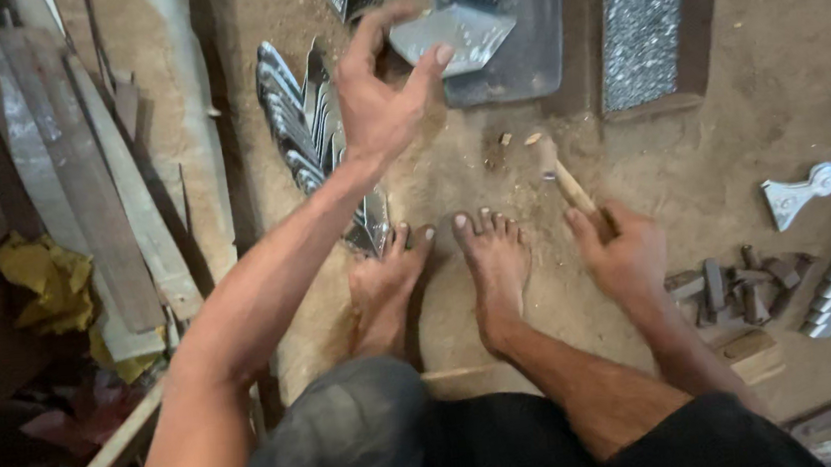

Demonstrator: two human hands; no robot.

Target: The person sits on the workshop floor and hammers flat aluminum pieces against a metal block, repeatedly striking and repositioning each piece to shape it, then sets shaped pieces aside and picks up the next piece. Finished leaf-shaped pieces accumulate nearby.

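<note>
The shiny metal piece [448,35] lies on the dirt floor [690,159] just ahead of the person's bare feet [439,271], partly over a flat grey metal sheet [517,24], and the left hand [378,91] hangs right over its near corner, fingers spread wide, thumb and forefinger apart, closed on nothing at this instant. Down on the other side the right hand [628,255] is wrapped around the wooden handle of a hammer [563,178], whose head points away towards the piece, low to the ground. To the left of the reaching arm stands a fanned stack of shaped metal blanks [300,118], leaning edge to edge; a tray of small bright bits [642,28] sits further right, and a heap of short metal blocks [741,285] lies beside the hammer hand. Judging the grip, the edges of that folded sheet look thin and sharp, so the fingers would do best to pinch a flat face near the corner rather than slide along an edge, with the hammer kept low and still while the other hand is in front of it. Old planks [80,183] line the far left.
</note>
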